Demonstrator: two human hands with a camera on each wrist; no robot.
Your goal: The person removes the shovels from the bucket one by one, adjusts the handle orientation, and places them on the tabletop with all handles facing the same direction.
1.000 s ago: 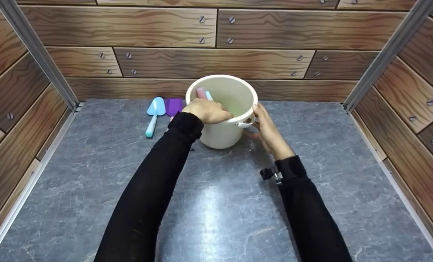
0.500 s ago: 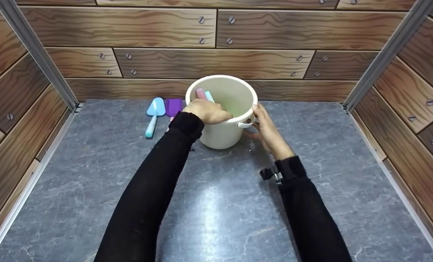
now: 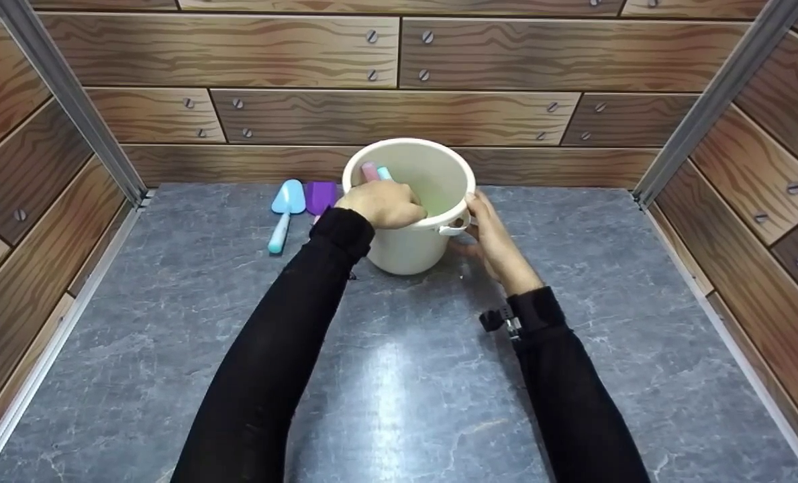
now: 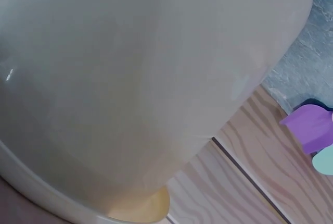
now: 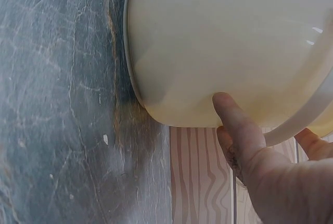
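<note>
A cream bucket [image 3: 409, 201] stands upright toward the far middle of the grey marble-patterned surface [image 3: 399, 376], its mouth facing up and its long axis vertical. The left hand [image 3: 382, 203] is curled over the near-left rim and grips 2 pastel handles, 1 pink [image 3: 370, 172] and 1 light blue [image 3: 385, 174]. These lean against the inside of the bucket wall with their ends pointing up and slightly far-left; their lower ends are hidden inside. The right hand [image 3: 492, 235] rests with straight, relaxed fingers against the right side of the bucket, the thumb [image 5: 234, 117] pressed to the outer wall just below the side lug, steadying it.

Judging by how things lie, the work looks partly done: 2 tools are in the bucket but not yet let go, and 2 remain outside. A light blue trowel [image 3: 283, 211] lies on the surface just left of the bucket, blade far and handle near, its long axis running near to far. A purple tool [image 3: 321, 196] lies between the trowel and the bucket, close to both; its handle is hidden behind the left sleeve.
</note>
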